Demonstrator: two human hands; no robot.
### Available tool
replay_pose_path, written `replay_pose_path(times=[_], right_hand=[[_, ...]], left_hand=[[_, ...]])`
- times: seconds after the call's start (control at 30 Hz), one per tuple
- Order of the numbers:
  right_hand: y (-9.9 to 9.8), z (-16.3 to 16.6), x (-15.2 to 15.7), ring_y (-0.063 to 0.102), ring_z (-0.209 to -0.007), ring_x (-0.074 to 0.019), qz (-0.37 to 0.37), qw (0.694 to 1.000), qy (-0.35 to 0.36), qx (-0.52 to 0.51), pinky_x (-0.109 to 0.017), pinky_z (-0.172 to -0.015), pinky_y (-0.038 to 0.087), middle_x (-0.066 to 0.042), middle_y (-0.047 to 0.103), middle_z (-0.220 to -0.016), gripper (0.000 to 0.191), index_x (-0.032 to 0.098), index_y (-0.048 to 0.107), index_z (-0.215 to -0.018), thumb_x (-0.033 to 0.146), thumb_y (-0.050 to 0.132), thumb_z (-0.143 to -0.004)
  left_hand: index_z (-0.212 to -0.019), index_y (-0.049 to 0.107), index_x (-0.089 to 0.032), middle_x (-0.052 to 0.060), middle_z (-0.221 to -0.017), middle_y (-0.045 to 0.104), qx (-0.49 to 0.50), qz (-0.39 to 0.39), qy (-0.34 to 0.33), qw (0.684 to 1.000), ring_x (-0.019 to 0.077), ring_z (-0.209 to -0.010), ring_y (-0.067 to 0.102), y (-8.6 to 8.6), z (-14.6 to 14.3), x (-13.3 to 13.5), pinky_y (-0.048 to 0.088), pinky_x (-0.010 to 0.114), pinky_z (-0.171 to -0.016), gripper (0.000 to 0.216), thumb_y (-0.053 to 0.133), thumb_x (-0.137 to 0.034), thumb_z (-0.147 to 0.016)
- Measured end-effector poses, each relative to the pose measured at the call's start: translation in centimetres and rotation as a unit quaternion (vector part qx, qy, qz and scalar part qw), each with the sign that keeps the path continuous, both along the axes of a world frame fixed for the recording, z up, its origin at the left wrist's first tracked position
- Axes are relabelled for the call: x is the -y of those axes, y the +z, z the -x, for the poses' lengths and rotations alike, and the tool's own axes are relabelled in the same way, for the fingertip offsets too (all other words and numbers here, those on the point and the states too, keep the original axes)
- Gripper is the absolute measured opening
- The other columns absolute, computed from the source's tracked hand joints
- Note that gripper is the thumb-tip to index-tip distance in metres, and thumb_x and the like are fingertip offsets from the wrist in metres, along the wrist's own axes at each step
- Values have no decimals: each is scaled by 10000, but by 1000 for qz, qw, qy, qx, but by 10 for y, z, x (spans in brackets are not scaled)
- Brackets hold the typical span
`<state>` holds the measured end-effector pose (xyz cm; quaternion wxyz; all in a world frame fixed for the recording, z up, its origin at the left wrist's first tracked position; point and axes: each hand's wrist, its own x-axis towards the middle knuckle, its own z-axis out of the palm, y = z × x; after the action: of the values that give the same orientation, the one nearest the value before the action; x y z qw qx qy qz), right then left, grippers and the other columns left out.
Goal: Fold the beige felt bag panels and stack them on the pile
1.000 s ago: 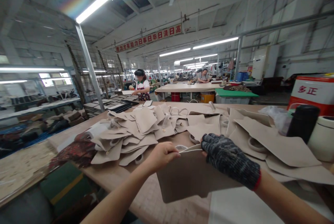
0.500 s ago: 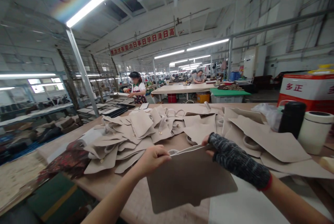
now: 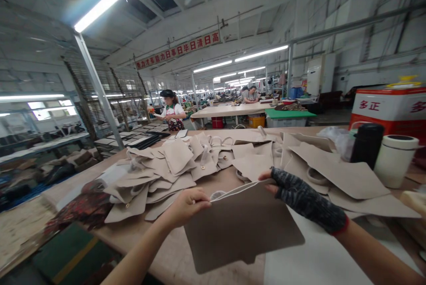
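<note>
Holding a taupe panel (image 3: 242, 227), my left hand (image 3: 189, 205) and gloved right hand (image 3: 294, 193) both pinch its upper edge.

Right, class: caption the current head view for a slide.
A bare left hand and a right hand in a dark knitted glove hold a flat taupe leather-like piece by its upper edge.

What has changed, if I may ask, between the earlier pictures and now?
The right hand has moved rightward, farther from the left hand, and more of the grey-brown panel shows. Neither hand let go: both hold its upper edge. The pile of pieces and the black bottle stayed put; the view itself shifted slightly.
</note>
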<state>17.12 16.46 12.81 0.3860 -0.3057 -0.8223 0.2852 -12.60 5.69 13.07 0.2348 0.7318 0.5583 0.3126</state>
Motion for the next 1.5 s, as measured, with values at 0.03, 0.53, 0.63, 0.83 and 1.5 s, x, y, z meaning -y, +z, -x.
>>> replay_pose_path(times=[0.03, 0.53, 0.63, 0.83, 1.5], right_hand=[[2, 1, 2, 635, -897, -248, 3, 1000, -3, -10, -362, -800, 524, -73, 693, -974, 316, 192, 649, -953, 409, 480, -797], [8, 3, 6, 641, -948, -238, -83, 996, -26, -32, -359, -825, 534, -72, 695, -1026, 288, 210, 660, -988, 371, 491, -820], [8, 4, 9, 646, -940, -233, -97, 994, -30, -37, -361, -832, 534, -67, 699, -1017, 285, 211, 661, -985, 369, 494, -816], [9, 7, 17, 644, -927, -210, -109, 993, -14, -50, -332, -846, 526, -66, 696, -996, 267, 204, 655, -985, 340, 484, -831], [7, 15, 38, 632, -940, -219, -126, 991, 1, -52, -379, -894, 506, -56, 683, -1009, 254, 221, 631, -1027, 311, 474, -849]], left_hand=[[-772, 730, -140, 30, -727, 617, 7, 6, -2, 1000, 146, -696, 553, -1, -2, 1, 410, 219, -653, 202, 604, -297, -785], [-810, 758, -172, 23, -729, 632, 113, -45, 18, 992, 143, -688, 550, -8, -51, -13, 405, 217, -636, 147, 647, -243, -745], [-805, 756, -172, 23, -729, 638, 133, -52, 25, 989, 143, -689, 555, -4, -60, -12, 414, 221, -646, 137, 648, -222, -738], [-772, 747, -137, 28, -705, 604, 168, -67, 53, 982, 143, -672, 545, 4, -73, -11, 400, 228, -627, 123, 658, -211, -730], [-762, 719, -143, 25, -723, 571, 147, -123, 15, 981, 131, -661, 516, 24, -96, 1, 393, 216, -603, 154, 598, -230, -800]])
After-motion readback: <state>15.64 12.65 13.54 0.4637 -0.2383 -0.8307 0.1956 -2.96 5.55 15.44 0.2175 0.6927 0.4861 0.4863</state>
